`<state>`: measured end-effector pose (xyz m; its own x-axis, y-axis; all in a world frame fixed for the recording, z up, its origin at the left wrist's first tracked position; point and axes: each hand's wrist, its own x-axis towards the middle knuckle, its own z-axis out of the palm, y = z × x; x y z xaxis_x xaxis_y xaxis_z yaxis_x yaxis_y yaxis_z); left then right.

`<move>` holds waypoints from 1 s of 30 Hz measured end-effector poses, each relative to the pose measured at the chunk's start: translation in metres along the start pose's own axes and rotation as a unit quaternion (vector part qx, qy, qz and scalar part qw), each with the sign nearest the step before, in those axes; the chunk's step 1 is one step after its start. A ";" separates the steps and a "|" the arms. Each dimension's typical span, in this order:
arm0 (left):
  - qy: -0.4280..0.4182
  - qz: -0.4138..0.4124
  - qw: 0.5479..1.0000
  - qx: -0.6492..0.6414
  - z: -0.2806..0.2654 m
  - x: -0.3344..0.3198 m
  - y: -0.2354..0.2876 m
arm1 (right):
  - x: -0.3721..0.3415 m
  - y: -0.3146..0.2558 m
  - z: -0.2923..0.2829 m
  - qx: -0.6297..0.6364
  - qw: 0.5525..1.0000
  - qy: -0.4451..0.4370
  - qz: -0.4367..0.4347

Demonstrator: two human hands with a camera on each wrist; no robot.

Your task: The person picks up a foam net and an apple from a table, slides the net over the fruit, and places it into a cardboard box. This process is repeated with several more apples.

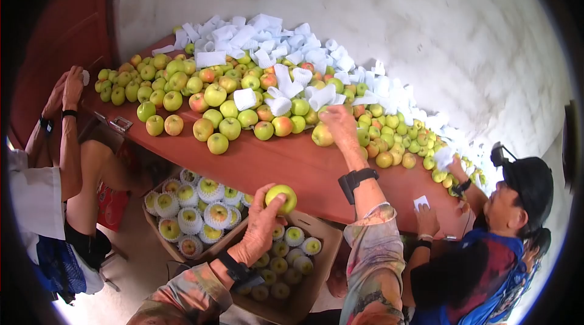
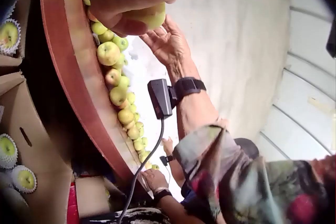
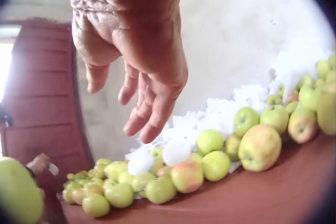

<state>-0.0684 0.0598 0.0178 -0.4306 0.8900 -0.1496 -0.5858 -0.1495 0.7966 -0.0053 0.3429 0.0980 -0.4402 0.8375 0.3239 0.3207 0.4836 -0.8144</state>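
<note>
A yellow-green apple (image 1: 287,195) is gripped between the thumb and fingers of my left hand (image 1: 260,228), above the front edge of the table. The left wrist view also has this apple (image 2: 155,17), partly covered by the hand. My right hand (image 1: 342,127) is over the front of the apple pile, near a yellowish apple (image 1: 321,136). In the right wrist view its loosely bent fingers (image 3: 149,111) hang down with nothing between them. White foam nets (image 1: 280,105) lie on and behind the apples.
The red-brown table (image 1: 255,164) runs along a wall. Below it stand cardboard boxes (image 1: 328,246) with net-wrapped apples (image 1: 217,215). One person (image 1: 486,234) works at the right, holding white foam; another person's hands (image 1: 72,88) hold a net at the left.
</note>
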 end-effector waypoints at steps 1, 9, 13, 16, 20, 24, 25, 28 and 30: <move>0.004 -0.002 1.000 0.015 0.005 -0.003 0.002 | 0.008 0.003 -0.003 -0.021 0.998 0.062 -0.015; -0.038 -0.027 0.999 0.006 0.016 -0.021 0.009 | 0.048 0.016 -0.028 -0.119 0.983 0.138 0.004; -0.038 -0.031 0.998 0.029 0.012 -0.031 0.023 | 0.072 0.051 -0.024 -0.119 0.978 0.171 0.027; -0.031 -0.016 0.999 0.020 0.006 -0.033 0.029 | 0.081 0.051 -0.017 -0.125 0.974 0.173 0.077; -0.030 -0.009 0.999 0.020 -0.003 -0.036 0.037 | 0.098 0.051 -0.010 -0.185 0.964 0.133 0.138; -0.037 -0.006 0.999 0.016 -0.005 -0.042 0.045 | 0.110 0.054 0.004 -0.226 0.960 0.089 0.141; -0.040 0.001 0.999 0.012 -0.005 -0.043 0.046 | 0.107 0.045 0.010 -0.235 0.956 0.081 0.155; -0.036 -0.003 0.999 0.028 -0.006 -0.046 0.053 | 0.112 0.047 0.028 -0.258 0.949 0.039 0.177; -0.033 -0.007 0.999 0.023 -0.007 -0.048 0.057 | 0.119 0.058 0.041 -0.298 0.943 0.002 0.151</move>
<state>-0.0855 0.0055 0.0662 -0.3747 0.9189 -0.1230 -0.5593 -0.1183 0.8205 -0.0729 0.4599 0.0694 -0.2512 0.9599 0.1241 0.8457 0.2800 -0.4543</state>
